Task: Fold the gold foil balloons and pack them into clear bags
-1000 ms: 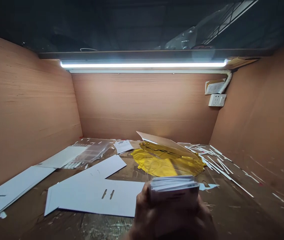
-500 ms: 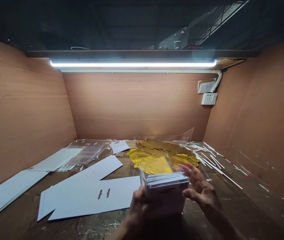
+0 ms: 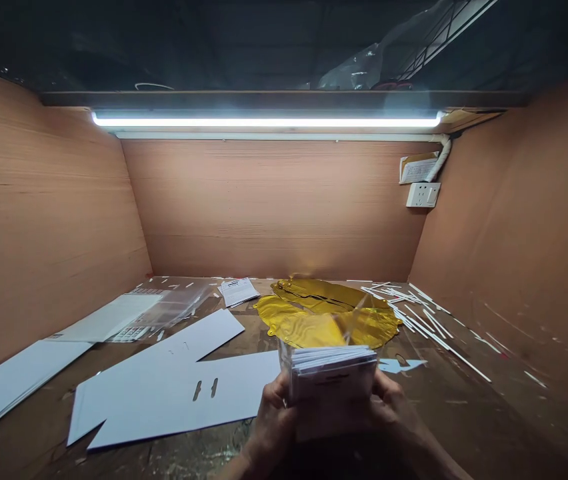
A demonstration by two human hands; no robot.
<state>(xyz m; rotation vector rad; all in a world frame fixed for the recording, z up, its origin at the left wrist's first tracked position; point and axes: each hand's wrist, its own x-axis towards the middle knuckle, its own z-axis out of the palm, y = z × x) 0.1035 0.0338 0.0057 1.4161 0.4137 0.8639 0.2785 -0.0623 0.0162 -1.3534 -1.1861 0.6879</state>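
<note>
"So, what did the hands hold?"

"A stack of white cards (image 3: 333,380), upright between them, with clear plastic film (image 3: 284,357) around it. The left hand (image 3: 275,417) gripped one side and the right hand (image 3: 395,403) the other, set apart by the width of the stack. I couldn't tell how the fingers lay behind it."

"And beyond the hands?"

"Crumpled yellow foil (image 3: 314,327) lay just past the stack on the brown table (image 3: 464,420). Farther out and right of the right hand, thin white strips (image 3: 434,340) were scattered. A pale cut piece (image 3: 401,365) sat just beyond that hand."

"What about to the left?"

"Large white boards (image 3: 164,393) lay beside the left hand, one with two slots. Past them were some small printed cards (image 3: 238,292) and, farther left, clear plastic sheets (image 3: 184,307). High above both hands, a light tube (image 3: 264,123) glowed, and a white socket (image 3: 423,195) was on the wall, up to the right."
</note>
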